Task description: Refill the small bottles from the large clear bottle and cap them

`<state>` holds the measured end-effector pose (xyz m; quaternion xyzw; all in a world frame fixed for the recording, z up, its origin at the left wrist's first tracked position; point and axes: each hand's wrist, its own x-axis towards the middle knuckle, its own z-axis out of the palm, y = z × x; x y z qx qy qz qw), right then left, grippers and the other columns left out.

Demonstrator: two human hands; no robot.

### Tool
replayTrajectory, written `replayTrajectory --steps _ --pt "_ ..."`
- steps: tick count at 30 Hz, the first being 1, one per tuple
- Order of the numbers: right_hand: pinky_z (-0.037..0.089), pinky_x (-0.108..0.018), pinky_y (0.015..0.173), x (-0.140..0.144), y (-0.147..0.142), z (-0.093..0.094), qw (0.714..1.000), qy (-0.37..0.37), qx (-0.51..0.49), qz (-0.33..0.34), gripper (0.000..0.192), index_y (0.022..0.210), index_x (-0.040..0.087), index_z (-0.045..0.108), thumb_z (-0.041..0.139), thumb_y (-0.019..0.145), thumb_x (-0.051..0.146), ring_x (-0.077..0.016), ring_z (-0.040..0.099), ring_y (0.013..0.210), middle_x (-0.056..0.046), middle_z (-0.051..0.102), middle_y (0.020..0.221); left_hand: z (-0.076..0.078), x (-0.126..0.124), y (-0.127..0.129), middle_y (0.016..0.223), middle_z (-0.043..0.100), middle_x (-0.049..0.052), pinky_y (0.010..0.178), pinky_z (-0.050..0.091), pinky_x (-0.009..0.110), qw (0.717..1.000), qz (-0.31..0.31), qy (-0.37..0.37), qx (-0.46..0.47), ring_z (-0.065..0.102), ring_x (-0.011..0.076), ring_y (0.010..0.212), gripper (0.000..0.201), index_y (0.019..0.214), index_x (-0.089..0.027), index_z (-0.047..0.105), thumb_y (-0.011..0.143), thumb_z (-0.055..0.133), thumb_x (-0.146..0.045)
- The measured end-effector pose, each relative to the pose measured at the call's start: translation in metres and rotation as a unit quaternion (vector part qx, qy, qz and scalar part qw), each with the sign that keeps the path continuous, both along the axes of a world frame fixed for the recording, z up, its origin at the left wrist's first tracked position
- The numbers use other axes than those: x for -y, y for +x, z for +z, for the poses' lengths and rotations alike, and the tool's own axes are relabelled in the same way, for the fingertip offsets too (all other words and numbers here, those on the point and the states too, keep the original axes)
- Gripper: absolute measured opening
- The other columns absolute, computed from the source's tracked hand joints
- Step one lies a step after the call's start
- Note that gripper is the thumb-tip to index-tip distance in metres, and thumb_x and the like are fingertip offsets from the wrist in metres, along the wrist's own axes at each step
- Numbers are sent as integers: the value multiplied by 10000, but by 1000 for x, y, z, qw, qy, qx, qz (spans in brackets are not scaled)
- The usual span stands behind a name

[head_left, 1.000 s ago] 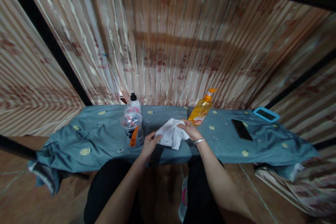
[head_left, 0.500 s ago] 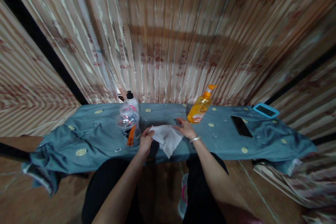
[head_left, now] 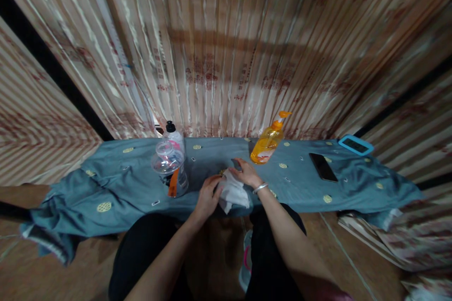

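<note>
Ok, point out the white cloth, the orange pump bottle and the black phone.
white cloth (head_left: 233,192), head view, on its bunched middle between both hands.
orange pump bottle (head_left: 265,147), head view, on its body.
black phone (head_left: 323,167), head view, on its screen.

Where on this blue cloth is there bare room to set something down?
Bare blue cloth stretches left of the clear bottle, and a smaller patch lies between the orange pump bottle and black phone. It is crowded mid-table, where left hand and right hand hold the white cloth.
</note>
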<state>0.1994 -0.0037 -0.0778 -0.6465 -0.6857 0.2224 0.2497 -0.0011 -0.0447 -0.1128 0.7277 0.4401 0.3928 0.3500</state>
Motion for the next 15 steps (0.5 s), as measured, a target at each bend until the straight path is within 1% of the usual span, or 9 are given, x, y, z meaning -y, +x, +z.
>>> replayTrajectory --steps 2,4,6,8,10,12,13,15 --pt "461 -531 1009 2 -9 -3 999 -13 18 27 483 1305 191 546 649 888 412 -285 559 1223 -121 558 1369 -8 -5 -2 1217 688 94 1071 453 461 999 33 -3 -30 597 281 1178 389 1134 -210 687 748 641 -203" --pt "469 -523 999 3 -17 -6 998 -30 38 50 453 1273 186 569 660 882 396 -278 570 1208 -115 578 1344 -13 -8 -3 1121 720 98 1029 476 470 998 30 -23 -57 632 292 1094 408 1095 -187 693 688 668 -163" --pt "501 -485 955 0 -23 -7 995 -49 59 59 328 1160 182 630 655 891 369 -243 622 1109 -87 646 1221 -13 -9 -6 1023 737 76 971 511 429 997 24 -50 -52 665 260 994 371 1065 -190 692 703 628 -142" --pt "527 -446 901 -3 -24 -6 994 -63 75 52 225 1035 175 664 641 903 356 -209 658 994 -58 687 1083 -10 -12 -10 990 735 65 943 526 396 997 37 -67 -23 678 230 949 340 1060 -196 683 749 560 -133" --pt "539 -429 870 -5 -23 -4 994 -63 82 36 209 993 170 667 632 910 359 -195 668 937 -45 694 1021 -7 -15 -15 1074 719 84 1001 502 413 996 77 -54 5 663 235 1035 371 1110 -189 662 776 512 -125" --pt "535 -440 883 -4 -22 0 995 -49 81 18 238 1057 173 655 635 908 358 -205 665 965 -55 688 1062 -7 -17 -19 1237 660 113 1106 423 463 994 111 -16 17 584 259 1212 447 1198 -175 623 772 503 -114" --pt "527 -453 903 -3 -22 1 996 -38 76 11 267 1107 178 642 639 906 354 -216 658 1003 -66 678 1110 -8 -16 -19 1316 616 123 1150 372 489 994 112 7 17 524 270 1293 489 1239 -170 602 763 507 -109" --pt "500 -488 957 1 -26 5 998 -9 62 6 335 1200 188 606 640 905 343 -244 627 1101 -90 640 1226 -10 -13 -19 1411 544 131 1184 317 526 996 79 34 6 444 282 1371 513 1261 -167 592 759 506 -111"
